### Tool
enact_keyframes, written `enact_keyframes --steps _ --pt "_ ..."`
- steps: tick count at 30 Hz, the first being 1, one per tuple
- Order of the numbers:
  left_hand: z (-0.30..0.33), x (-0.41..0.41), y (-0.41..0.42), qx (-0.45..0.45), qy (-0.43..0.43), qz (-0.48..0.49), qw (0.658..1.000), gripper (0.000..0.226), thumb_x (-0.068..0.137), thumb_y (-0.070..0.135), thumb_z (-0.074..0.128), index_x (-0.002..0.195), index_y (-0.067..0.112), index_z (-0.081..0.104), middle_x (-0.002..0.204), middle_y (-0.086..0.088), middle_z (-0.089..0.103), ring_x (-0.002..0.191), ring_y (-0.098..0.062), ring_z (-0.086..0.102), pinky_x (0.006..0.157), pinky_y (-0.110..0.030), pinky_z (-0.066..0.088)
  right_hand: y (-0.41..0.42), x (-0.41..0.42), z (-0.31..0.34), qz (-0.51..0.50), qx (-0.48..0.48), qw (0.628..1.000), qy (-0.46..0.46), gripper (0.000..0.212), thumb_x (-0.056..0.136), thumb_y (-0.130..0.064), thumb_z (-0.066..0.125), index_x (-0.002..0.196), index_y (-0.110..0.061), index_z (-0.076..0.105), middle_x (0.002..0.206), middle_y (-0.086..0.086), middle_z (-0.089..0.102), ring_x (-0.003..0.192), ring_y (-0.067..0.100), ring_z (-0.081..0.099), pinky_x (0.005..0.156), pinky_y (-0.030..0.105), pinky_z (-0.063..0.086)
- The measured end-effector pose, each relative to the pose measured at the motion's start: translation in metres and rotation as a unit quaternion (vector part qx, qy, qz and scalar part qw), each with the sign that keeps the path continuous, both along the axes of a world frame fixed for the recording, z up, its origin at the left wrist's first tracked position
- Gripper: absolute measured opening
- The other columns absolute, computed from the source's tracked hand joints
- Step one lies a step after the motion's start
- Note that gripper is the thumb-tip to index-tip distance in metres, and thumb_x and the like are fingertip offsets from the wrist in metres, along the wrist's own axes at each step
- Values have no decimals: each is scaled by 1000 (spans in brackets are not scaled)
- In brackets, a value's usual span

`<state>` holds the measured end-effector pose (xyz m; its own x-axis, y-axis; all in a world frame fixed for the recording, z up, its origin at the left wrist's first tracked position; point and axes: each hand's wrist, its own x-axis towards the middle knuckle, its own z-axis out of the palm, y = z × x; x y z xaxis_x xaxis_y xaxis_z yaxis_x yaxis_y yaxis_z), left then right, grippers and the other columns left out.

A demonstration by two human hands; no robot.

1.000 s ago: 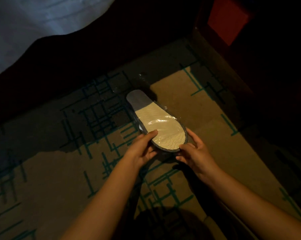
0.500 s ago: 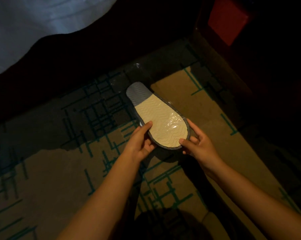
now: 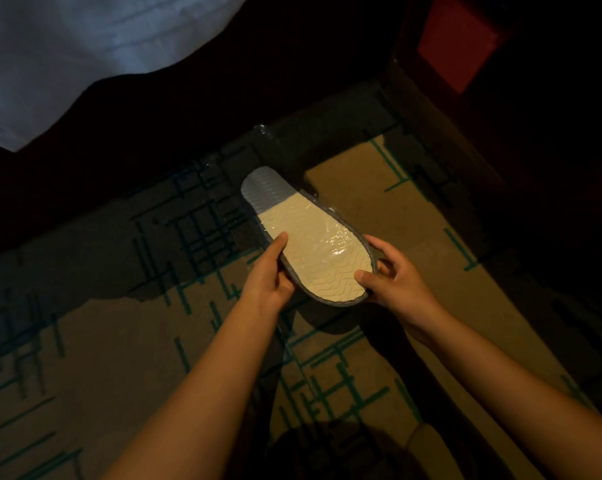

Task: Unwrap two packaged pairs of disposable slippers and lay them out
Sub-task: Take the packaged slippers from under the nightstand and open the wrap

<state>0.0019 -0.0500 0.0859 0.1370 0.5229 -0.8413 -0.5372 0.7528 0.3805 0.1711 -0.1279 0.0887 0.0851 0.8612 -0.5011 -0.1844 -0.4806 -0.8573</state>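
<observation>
Dim, warm light; deep shadows, glare on wrapped slipper sole (image 3: 313, 251)

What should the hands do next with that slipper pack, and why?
Probably pull the clear wrap open at the near end. The slipper pack is still sealed in shiny plastic, sole up, above the carpet. The left hand and right hand already hold that end, so a tear could start there.
</observation>
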Motion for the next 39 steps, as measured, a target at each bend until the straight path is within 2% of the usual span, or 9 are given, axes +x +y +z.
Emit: enact_keyframes --steps 4,11,14,17,19,22,27,31,39 --pt "6 -3 7 15 -4 27 1000 10 90 15 56 92 6 60 105 -6 63 90 -21 61 89 -38 47 2 13 3 52 35 998 -11 61 83 2 59 125 -40 43 113 -10 60 100 5 60 70 19 55" --pt "11 -35 23 32 4 140 990 14 90 12 55 76 10 59 61 -4 70 64 -15 68 68 -26 58 -5 56 -3 63 -7 997 41 55 77 3 58 120 -29 52 113 -5 65 93 4 67 70 19 56" --pt "4 -56 25 36 34 134 990 15 92 16 52 79 12 59 92 0 67 85 -13 64 89 -26 49 -7 66 -8 22 -35 997 71 51 83 12 47 122 -20 51 94 -12 73 80 1 69 62 15 55" --pt "-3 -73 22 28 38 145 988 15 94 15 46 84 11 57 98 0 64 101 -13 60 86 -26 49 -9 70 -10 8 -56 995 79 46 84 12 45 118 -18 53 85 -14 75 76 2 69 61 15 55" --pt "-10 -87 22 45 72 139 987 16 95 11 43 86 11 56 94 -1 62 84 -7 68 68 -17 55 -10 73 -10 -2 -67 994 84 43 85 10 45 113 -20 55 85 -14 75 75 3 70 60 16 56" --pt "-16 -104 22 60 143 100 983 16 95 7 43 87 10 57 60 1 68 51 -1 65 48 -11 50 -13 80 -10 -38 -77 991 105 40 86 7 44 105 -25 58 82 -16 75 72 2 69 56 17 56" --pt "-22 -96 11 88 144 -22 985 14 87 -1 54 91 8 63 66 2 75 63 -6 71 52 -15 54 -12 75 -18 -125 -94 978 138 42 88 5 45 101 -34 54 73 -16 73 66 2 69 54 23 57" --pt "-30 -84 -7 94 131 -3 987 17 86 -3 55 87 12 64 68 -2 76 64 -11 72 53 -18 56 -8 52 -26 -167 -111 973 117 41 87 4 48 110 -29 44 85 -6 65 75 13 62 51 24 57" --pt "-26 -64 -39 121 72 10 990 30 85 1 57 110 18 59 85 -3 77 79 -12 73 58 -19 56 -16 10 -42 -115 -155 981 28 34 86 -2 57 110 -23 45 83 0 64 72 15 62 52 27 55"
